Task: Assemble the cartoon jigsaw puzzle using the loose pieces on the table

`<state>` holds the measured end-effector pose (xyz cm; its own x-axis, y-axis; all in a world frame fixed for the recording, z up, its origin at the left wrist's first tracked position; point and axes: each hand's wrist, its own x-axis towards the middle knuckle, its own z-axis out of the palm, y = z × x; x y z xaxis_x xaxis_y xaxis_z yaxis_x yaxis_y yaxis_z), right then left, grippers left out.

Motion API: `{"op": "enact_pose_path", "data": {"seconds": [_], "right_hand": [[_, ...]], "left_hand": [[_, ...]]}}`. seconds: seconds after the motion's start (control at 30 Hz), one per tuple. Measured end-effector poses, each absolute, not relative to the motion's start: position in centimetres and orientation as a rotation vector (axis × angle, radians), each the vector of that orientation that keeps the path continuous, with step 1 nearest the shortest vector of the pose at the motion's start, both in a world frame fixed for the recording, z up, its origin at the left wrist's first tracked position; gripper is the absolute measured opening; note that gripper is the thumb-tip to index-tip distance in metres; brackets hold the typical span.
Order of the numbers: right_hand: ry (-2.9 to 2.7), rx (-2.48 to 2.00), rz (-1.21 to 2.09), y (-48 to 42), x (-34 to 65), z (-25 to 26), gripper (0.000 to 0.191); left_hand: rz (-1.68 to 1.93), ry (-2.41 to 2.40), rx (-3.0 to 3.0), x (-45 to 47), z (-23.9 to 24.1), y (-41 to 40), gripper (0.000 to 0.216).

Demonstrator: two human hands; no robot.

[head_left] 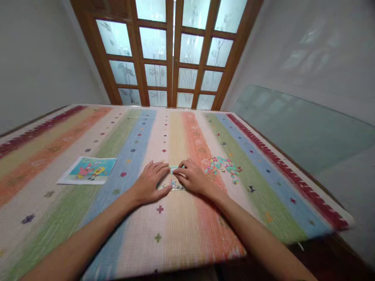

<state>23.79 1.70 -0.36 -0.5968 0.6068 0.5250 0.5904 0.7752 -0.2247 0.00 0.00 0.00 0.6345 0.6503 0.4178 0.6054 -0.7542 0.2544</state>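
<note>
A small, partly assembled jigsaw puzzle (177, 185) lies flat on the striped cloth between my hands. My left hand (152, 182) rests along its left side, fingers stretched and thumb apart, with the fingertips at the upper edge and the thumb by the lower part. Over the puzzle's upper right, my right hand (191, 177) is bent with thumb and fingertips pinched together on what looks like a small puzzle piece; the fingers largely hide it. Loose puzzle pieces (224, 167), mostly teal, pink and yellow, are scattered in a pile right of my right hand.
A printed cartoon picture (90, 170) on white paper lies to the left. The striped cloth (175, 238) covers the table, whose near edge is below my forearms. Wooden doors with frosted panes (156, 43) stand beyond the far edge, with walls on both sides.
</note>
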Motion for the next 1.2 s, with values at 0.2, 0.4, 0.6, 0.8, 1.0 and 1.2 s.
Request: {"op": "enact_pose_path", "data": {"seconds": [0.2, 0.4, 0.6, 0.8, 1.0, 1.2], "right_hand": [[-2.368, -0.92, 0.038, 1.41, 23.68, -0.26, 0.02], [-2.389, -0.919, 0.037, 1.16, 23.71, -0.19, 0.02], [-2.399, -0.919, 0.02, 0.95, 23.67, -0.13, 0.02], [-2.408, -0.92, -0.001, 0.82, 23.72, 0.14, 0.019], [-2.42, -0.927, -0.002, 0.73, 23.73, 0.21, 0.022], [-2.406, -0.96, 0.025, 0.67, 23.58, 0.19, 0.025]], "left_hand": [[0.74, 1.039, 2.749, -0.09, 0.11, -0.07, 0.046], [0.766, 1.01, 2.763, -0.01, 0.18, -0.13, 0.042], [0.751, 0.994, 2.78, -0.15, 0.04, -0.06, 0.042], [0.769, 0.98, 2.796, -0.11, -0.03, -0.03, 0.042], [0.77, 0.966, 2.8, -0.12, 0.03, -0.03, 0.043], [0.73, 0.973, 2.791, -0.15, -0.11, 0.02, 0.043]]}}
